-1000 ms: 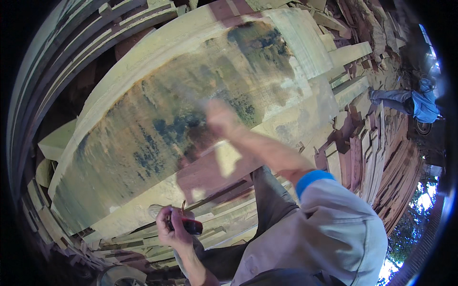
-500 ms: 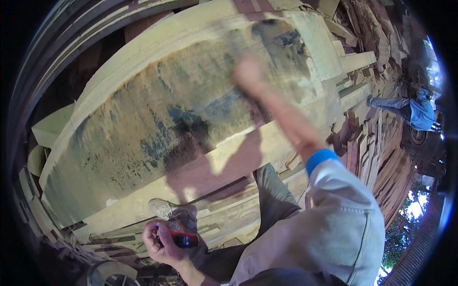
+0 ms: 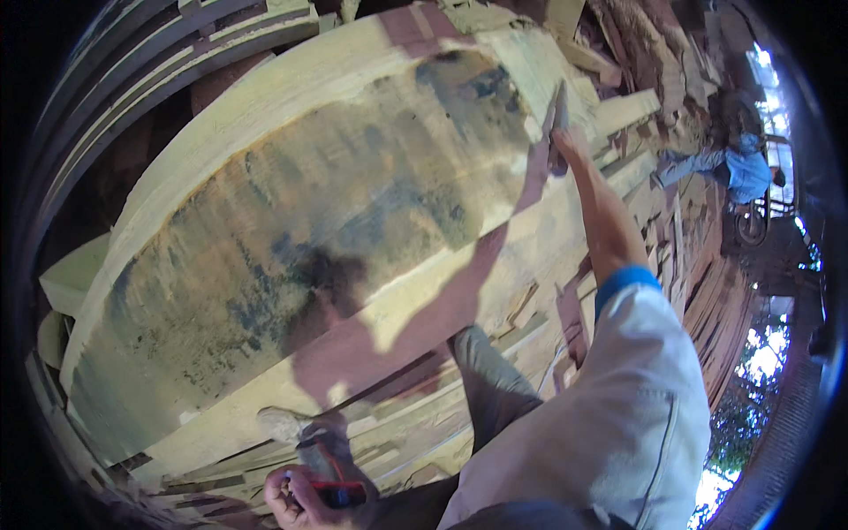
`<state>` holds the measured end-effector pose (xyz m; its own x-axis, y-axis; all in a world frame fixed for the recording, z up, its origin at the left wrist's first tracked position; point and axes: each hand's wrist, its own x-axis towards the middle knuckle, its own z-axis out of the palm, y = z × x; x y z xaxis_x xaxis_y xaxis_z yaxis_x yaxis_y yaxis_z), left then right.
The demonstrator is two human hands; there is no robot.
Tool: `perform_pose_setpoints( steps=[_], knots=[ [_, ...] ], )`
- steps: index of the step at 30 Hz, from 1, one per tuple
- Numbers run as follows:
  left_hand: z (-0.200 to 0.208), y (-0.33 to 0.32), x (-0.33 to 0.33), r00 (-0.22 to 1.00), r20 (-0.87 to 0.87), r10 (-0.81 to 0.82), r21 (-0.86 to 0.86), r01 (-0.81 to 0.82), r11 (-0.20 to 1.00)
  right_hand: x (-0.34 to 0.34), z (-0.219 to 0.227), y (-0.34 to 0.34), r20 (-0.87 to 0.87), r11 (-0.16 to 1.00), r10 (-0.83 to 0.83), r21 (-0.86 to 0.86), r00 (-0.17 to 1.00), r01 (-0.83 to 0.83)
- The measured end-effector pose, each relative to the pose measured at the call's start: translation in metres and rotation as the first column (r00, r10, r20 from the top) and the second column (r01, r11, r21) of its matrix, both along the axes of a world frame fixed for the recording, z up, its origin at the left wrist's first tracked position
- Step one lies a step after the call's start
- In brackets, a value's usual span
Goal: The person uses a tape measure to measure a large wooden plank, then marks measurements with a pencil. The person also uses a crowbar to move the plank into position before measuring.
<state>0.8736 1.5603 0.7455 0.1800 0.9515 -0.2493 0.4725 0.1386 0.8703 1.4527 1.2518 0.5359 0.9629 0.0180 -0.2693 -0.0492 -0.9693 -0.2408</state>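
Observation:
A large curved wooden slab (image 3: 389,212) lies in front of me, its middle stained brown and black and its borders pale. My right hand (image 3: 568,145) is stretched over the slab's right end, closed round a narrow greyish tool (image 3: 560,104) with a tapering tip. Its exact kind does not show. Low in the picture, beside my leg, my left hand (image 3: 296,496) is closed on a dark object with red edges (image 3: 340,493). The fingers hide part of that object, and I cannot tell what it is.
Stacked boards (image 3: 720,331) and offcuts lie along the right. Long curved beams (image 3: 221,44) run across the upper left. My shoe (image 3: 284,424) stands on planks by the slab's near edge. A person in blue (image 3: 746,172) is at the far right, near a wheel (image 3: 751,225).
My right hand has swept right, from over the stained middle to the slab's right end. The left hand, still closed on the dark object, sits slightly lower. The whole view has shifted a little.

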Motion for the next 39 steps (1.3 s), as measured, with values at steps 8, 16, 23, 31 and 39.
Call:
perform_pose_setpoints(
  steps=[8, 16, 23, 31, 39],
  knots=[
    [-0.029, -0.019, 0.037, 0.996, -0.019, -0.091, -0.045, 0.090, 0.995, -0.218, -0.068, 0.200, 0.413, 0.617, 0.761, -0.223, 0.500, -0.755],
    [-0.039, -0.046, 0.022, 0.996, -0.009, -0.094, -0.140, 0.092, 0.986, -0.341, 0.026, 0.255, 0.114, 0.282, 0.936, 0.318, 0.332, -0.905],
    [-0.035, -0.045, -0.043, 0.990, 0.068, 0.121, -0.083, -0.116, 0.990, -0.230, -0.054, 0.218, 0.126, 0.678, 0.732, -0.039, 0.670, -0.734],
    [-0.015, -0.089, -0.100, 0.959, 0.056, 0.279, 0.006, -0.280, 0.960, -0.561, 0.011, 0.339, -0.200, 0.424, 0.906, 0.444, 0.374, -0.789],
    [0.002, -0.282, -0.327, 0.459, -0.105, 0.882, 0.263, -0.843, 0.470, -0.384, 0.097, 0.273, 0.645, 0.110, 0.718, 0.266, 0.262, -0.958]
  ],
)
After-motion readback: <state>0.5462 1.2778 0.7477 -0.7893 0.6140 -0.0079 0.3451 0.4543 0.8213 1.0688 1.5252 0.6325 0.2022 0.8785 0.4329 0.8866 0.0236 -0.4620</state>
